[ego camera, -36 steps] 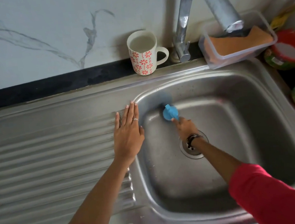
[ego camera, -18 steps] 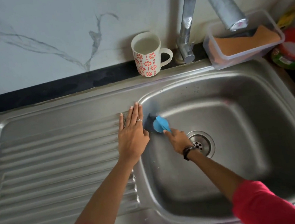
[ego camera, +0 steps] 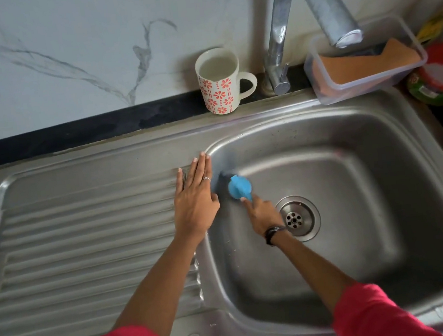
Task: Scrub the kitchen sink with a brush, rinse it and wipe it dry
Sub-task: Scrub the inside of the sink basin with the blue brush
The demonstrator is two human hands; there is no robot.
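Note:
A stainless steel sink (ego camera: pixel 401 202) fills the right half of the view, with its drain (ego camera: pixel 298 218) near the middle of the basin floor. My right hand (ego camera: pixel 261 214) grips a blue brush (ego camera: pixel 239 187) and holds its dark bristles against the basin's far left wall. My left hand (ego camera: pixel 195 198) lies flat with straight fingers on the rim between the ribbed drainboard (ego camera: pixel 85 238) and the basin, just left of the brush. The tap (ego camera: pixel 307 14) arches over the basin's back edge; no water runs from it.
A white mug with red flowers (ego camera: pixel 219 85) stands on the back ledge left of the tap. A clear plastic tub with an orange sponge (ego camera: pixel 366 64) sits at the back right rim. Red-and-green containers (ego camera: pixel 439 79) crowd the right edge.
My right hand carried the brush from the basin's far wall leftward to the left wall beside my left hand. My left hand stayed flat on the rim. The camera shifted slightly.

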